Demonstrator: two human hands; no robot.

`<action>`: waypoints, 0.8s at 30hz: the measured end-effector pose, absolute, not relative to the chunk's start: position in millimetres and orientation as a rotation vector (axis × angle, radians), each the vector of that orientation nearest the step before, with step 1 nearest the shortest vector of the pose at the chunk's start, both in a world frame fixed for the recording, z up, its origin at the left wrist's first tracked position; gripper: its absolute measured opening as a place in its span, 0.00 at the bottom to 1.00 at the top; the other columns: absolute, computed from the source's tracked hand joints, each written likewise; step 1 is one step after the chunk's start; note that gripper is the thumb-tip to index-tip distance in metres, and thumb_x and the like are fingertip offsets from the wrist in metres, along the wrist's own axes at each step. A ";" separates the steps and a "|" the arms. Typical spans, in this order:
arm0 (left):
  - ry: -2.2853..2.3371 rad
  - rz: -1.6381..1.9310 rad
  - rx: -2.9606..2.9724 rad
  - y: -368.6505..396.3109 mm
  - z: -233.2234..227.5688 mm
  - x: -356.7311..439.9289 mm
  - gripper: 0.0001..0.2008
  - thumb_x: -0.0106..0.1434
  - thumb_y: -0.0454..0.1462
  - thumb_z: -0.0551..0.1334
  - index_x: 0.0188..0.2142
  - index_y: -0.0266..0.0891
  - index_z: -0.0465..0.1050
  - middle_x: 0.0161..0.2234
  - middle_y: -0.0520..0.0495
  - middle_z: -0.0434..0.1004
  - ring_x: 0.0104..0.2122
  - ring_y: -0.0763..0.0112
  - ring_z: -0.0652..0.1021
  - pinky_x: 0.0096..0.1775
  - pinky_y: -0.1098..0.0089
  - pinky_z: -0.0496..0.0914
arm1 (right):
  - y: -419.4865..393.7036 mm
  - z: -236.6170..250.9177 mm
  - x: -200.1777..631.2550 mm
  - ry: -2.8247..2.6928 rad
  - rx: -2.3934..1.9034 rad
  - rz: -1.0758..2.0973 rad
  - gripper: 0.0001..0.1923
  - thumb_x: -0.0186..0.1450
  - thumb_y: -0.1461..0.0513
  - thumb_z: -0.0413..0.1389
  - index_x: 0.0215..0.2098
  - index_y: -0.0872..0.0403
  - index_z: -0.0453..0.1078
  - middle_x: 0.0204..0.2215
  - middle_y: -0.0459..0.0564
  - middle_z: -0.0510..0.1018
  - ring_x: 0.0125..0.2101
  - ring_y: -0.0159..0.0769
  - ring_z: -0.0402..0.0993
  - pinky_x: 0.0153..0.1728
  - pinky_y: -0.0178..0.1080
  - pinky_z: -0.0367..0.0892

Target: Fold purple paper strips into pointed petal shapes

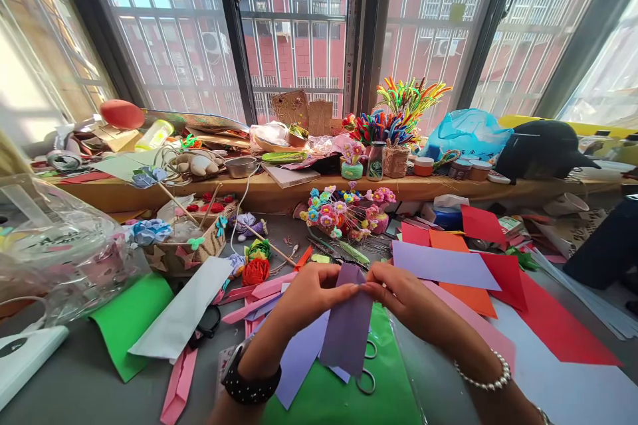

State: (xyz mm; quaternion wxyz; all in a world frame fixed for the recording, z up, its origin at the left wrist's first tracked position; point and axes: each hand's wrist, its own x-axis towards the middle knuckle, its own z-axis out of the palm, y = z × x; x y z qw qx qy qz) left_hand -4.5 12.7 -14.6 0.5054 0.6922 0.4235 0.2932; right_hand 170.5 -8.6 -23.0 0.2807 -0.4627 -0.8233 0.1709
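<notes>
Both hands meet at the middle of the table, pinching the top edge of a purple paper strip [347, 325] that hangs down between them. My left hand [306, 295] wears a dark watch and grips the strip's left top corner. On the strip's right top corner is my right hand [406, 295], a pearl bracelet on its wrist. Under the strip lie a lighter lilac sheet [299, 358], a green sheet [349, 398] and scissors [367, 378], partly hidden by the strip.
Coloured paper sheets [478, 272] in red, orange and lilac spread to the right. Pink strips [179, 385], a white sheet and a green sheet lie left. Paper flowers [343, 209], a basket [184, 246] and a clear plastic bag [60, 246] crowd the back and left, below a cluttered windowsill [279, 189].
</notes>
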 end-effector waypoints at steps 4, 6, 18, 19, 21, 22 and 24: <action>0.976 0.675 1.749 9.2 -16.2 -1.6 0.12 0.51 0.41 0.59 0.26 0.33 0.75 0.22 0.50 0.71 0.23 0.72 0.68 0.23 0.76 0.59 | -14.3 -15.6 177.1 -2.346 -1.293 0.513 0.14 0.64 0.59 0.45 0.21 0.54 0.59 0.20 0.42 0.66 0.20 0.28 0.60 0.20 0.31 0.55; 0.957 0.683 1.771 6.7 -17.5 0.4 0.11 0.50 0.41 0.59 0.24 0.34 0.74 0.21 0.50 0.71 0.22 0.72 0.68 0.22 0.77 0.58 | -14.9 -13.5 182.0 -2.361 -1.267 0.591 0.13 0.62 0.59 0.47 0.22 0.54 0.61 0.20 0.42 0.67 0.21 0.28 0.61 0.20 0.31 0.55; 1.073 0.721 1.748 11.2 -19.3 1.8 0.10 0.49 0.40 0.60 0.20 0.35 0.71 0.18 0.53 0.66 0.20 0.75 0.65 0.20 0.77 0.55 | -5.7 -17.4 178.9 -1.947 -1.275 0.643 0.09 0.58 0.59 0.52 0.22 0.55 0.65 0.21 0.44 0.70 0.24 0.31 0.65 0.24 0.33 0.59; 1.096 0.780 1.641 13.6 -18.3 1.0 0.10 0.49 0.41 0.61 0.23 0.35 0.72 0.19 0.53 0.68 0.20 0.75 0.66 0.21 0.77 0.56 | -5.0 -17.3 178.9 -1.849 -1.290 0.653 0.10 0.58 0.58 0.52 0.22 0.55 0.64 0.21 0.44 0.69 0.23 0.31 0.63 0.24 0.33 0.59; 1.078 0.926 1.362 17.8 -16.8 0.4 0.12 0.47 0.42 0.63 0.28 0.35 0.72 0.21 0.52 0.70 0.20 0.76 0.68 0.21 0.76 0.60 | -2.8 -18.2 179.3 -1.642 -1.296 0.689 0.11 0.58 0.57 0.52 0.22 0.55 0.64 0.20 0.43 0.67 0.22 0.30 0.61 0.23 0.33 0.58; 1.040 1.001 1.222 19.3 -16.6 0.9 0.13 0.47 0.42 0.63 0.30 0.35 0.71 0.22 0.51 0.71 0.20 0.76 0.69 0.23 0.76 0.62 | -1.4 -19.2 179.3 -1.540 -1.274 0.717 0.11 0.58 0.56 0.52 0.23 0.55 0.63 0.20 0.43 0.66 0.21 0.29 0.60 0.23 0.33 0.58; 0.938 1.116 1.040 19.9 -17.5 4.4 0.14 0.46 0.41 0.64 0.31 0.34 0.71 0.25 0.49 0.74 0.23 0.75 0.72 0.27 0.75 0.65 | 1.0 -22.1 177.6 -1.337 -1.185 0.790 0.12 0.57 0.55 0.53 0.23 0.55 0.63 0.20 0.42 0.65 0.21 0.28 0.59 0.24 0.33 0.58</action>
